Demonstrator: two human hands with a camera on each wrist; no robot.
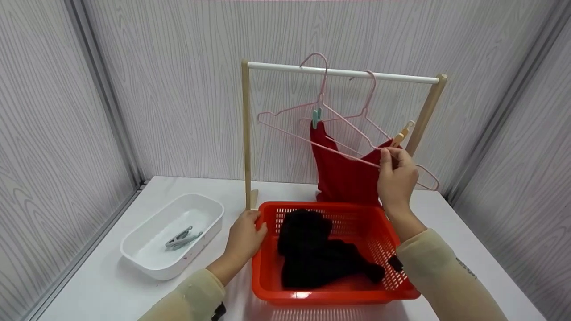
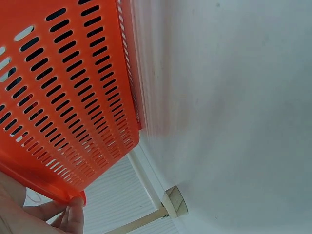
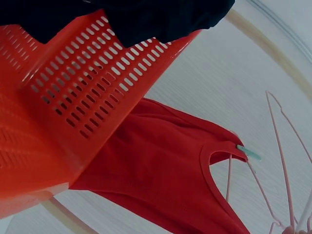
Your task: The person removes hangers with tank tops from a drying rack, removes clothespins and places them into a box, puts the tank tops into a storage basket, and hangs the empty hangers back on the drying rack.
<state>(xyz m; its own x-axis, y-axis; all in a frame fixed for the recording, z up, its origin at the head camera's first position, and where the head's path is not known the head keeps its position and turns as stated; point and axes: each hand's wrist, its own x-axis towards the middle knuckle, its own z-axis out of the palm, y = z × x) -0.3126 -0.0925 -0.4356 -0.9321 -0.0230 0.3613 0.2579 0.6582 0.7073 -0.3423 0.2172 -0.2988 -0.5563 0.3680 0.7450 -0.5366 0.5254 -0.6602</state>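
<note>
"So, what surrounds the grips?"

"Left of the left hand (image 1: 244, 235) sits a white oblong plastic tub (image 1: 187, 215) with grey-green clothespins (image 1: 180, 241) inside. Below and left of the right hand (image 1: 398, 179), bunched black fabric (image 1: 314, 256) lies in the red perforated plastic basket (image 1: 334, 297). Just behind that pinch hangs a red cloth garment (image 1: 348, 179), partly blocked by the fingers, an orange clothespin (image 1: 399, 139) above them."

"And what's held?"

"The right hand pinches a thin pink hanger (image 1: 320, 100) toward its right end; the hook sits up and left of the grip, over a white rod (image 1: 279, 67). The left clasps the basket's rim."
</note>
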